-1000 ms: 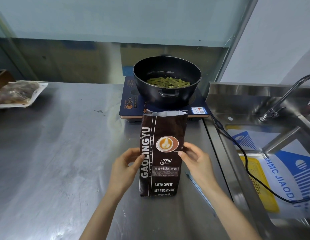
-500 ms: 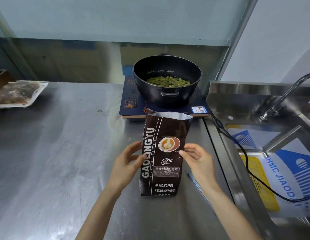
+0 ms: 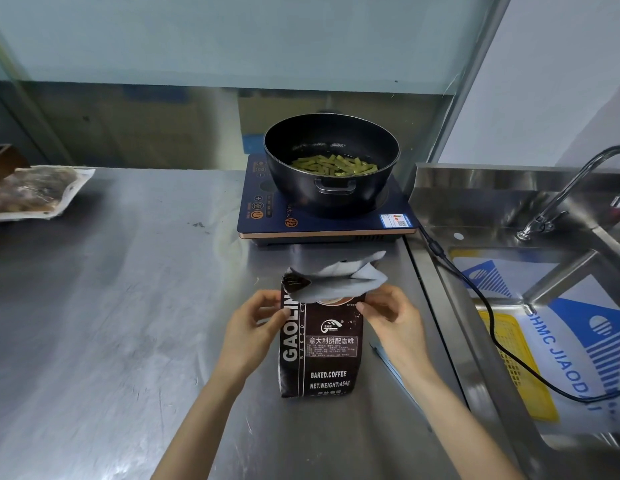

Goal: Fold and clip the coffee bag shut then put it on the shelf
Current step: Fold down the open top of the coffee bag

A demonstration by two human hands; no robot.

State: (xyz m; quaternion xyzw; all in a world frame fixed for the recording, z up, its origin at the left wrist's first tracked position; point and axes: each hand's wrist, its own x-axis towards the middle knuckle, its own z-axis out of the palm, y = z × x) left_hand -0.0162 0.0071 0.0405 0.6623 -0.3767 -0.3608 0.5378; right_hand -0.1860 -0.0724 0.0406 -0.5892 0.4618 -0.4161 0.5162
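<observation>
Since a moment ago we have tipped the coffee bag's [image 3: 320, 344] open top toward us. Upright on the steel counter [image 3: 111, 323], it stands between our left hand [image 3: 253, 327] and right hand [image 3: 393, 320], fingertips pinching its upper edges.

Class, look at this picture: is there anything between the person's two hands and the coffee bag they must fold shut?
Nothing visible stands between them. The left hand and right hand already grip the upright coffee bag at its two sides, bending its silver-lined top over. The pot sits behind the bag, apart from it.
</observation>
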